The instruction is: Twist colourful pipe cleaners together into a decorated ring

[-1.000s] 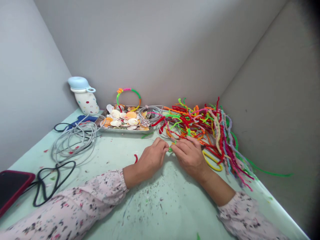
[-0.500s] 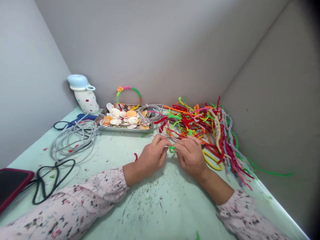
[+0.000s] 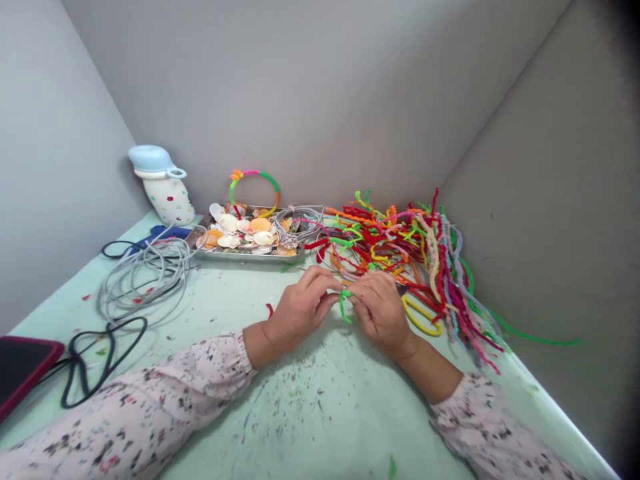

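Note:
A green pipe cleaner (image 3: 344,307) shows between my two hands, with a small bend at the fingertips and one end hanging down. My left hand (image 3: 303,307) pinches it, or something thin beside it, with thumb and forefinger. My right hand (image 3: 383,310) is closed on the pipe cleaner from the other side, its fingers curled and partly hiding it. Just behind the hands lies a heap of colourful pipe cleaners (image 3: 380,240). A yellow pipe cleaner loop (image 3: 421,317) rests beside my right wrist, and a short red piece (image 3: 270,310) beside my left wrist.
A metal tray (image 3: 250,256) holds seashells (image 3: 263,227), with a colourful pipe cleaner ring (image 3: 277,190) standing in it. Left of it are a white bottle (image 3: 170,200), a grey cord coil (image 3: 145,280), black cable (image 3: 107,363) and a red-edged phone (image 3: 30,373). Grey walls enclose the table.
The green pipe cleaner's end now hangs lower between my hands, where earlier only a small loop showed. Both hands stay close together; the whole view has shifted slightly.

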Action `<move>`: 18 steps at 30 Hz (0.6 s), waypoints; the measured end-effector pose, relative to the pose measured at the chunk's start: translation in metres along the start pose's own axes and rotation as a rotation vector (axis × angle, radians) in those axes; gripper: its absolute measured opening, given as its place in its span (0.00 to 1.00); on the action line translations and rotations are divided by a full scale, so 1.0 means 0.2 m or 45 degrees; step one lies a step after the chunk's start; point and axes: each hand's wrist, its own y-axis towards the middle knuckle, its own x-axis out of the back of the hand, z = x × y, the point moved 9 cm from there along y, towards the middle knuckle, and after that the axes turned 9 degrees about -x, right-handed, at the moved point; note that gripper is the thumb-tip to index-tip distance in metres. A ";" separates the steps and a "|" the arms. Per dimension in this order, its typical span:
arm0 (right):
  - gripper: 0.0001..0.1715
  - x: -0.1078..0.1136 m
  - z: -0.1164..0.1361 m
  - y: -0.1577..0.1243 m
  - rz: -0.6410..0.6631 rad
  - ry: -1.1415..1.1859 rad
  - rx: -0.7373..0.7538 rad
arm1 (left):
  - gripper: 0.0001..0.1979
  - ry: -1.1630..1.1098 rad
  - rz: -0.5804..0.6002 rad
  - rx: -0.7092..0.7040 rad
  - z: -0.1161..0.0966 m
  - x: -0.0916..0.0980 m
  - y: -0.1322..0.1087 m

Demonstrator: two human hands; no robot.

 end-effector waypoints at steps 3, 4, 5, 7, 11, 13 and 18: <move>0.08 -0.01 -0.01 0.00 0.017 0.018 -0.005 | 0.05 -0.002 -0.007 -0.014 0.00 0.00 0.00; 0.07 -0.01 -0.02 -0.01 0.023 0.019 -0.007 | 0.05 -0.001 -0.005 -0.022 -0.01 0.00 0.01; 0.07 -0.01 -0.02 -0.01 0.028 0.020 -0.008 | 0.05 -0.001 -0.001 -0.030 -0.01 0.00 0.01; 0.08 -0.01 -0.02 -0.01 0.033 0.027 -0.005 | 0.05 -0.012 0.009 -0.035 -0.01 -0.01 0.01; 0.08 -0.01 -0.02 -0.01 0.039 0.041 0.002 | 0.05 -0.044 0.027 -0.016 0.00 -0.01 0.00; 0.08 -0.01 -0.02 -0.01 0.038 0.039 0.003 | 0.05 -0.058 0.033 -0.015 0.00 -0.01 0.00; 0.08 -0.01 -0.02 -0.01 0.040 0.034 0.008 | 0.04 -0.091 0.054 0.012 0.00 -0.01 0.01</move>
